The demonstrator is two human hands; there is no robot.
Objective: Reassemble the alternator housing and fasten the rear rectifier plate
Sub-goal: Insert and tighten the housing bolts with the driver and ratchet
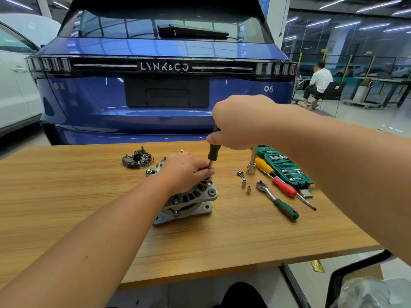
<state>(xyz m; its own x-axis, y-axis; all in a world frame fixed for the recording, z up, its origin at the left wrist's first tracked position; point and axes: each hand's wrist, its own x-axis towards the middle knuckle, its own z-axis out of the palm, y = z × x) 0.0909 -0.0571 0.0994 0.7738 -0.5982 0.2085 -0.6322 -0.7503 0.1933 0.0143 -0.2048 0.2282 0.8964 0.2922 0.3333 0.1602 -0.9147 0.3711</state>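
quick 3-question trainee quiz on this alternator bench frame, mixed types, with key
1. True or false: the right hand grips the black-handled screwdriver from above.
2. Multiple choice: where do the left hand's fingers sit? A) on the green socket case B) pinching the screwdriver shaft just above the alternator housing C) on the ratchet
3. Fill in: the dark rectifier plate lies on the table ____ the housing, not yet mounted.

Key: 1 true; 2 B; 3 behind (far side, toward the blue car).
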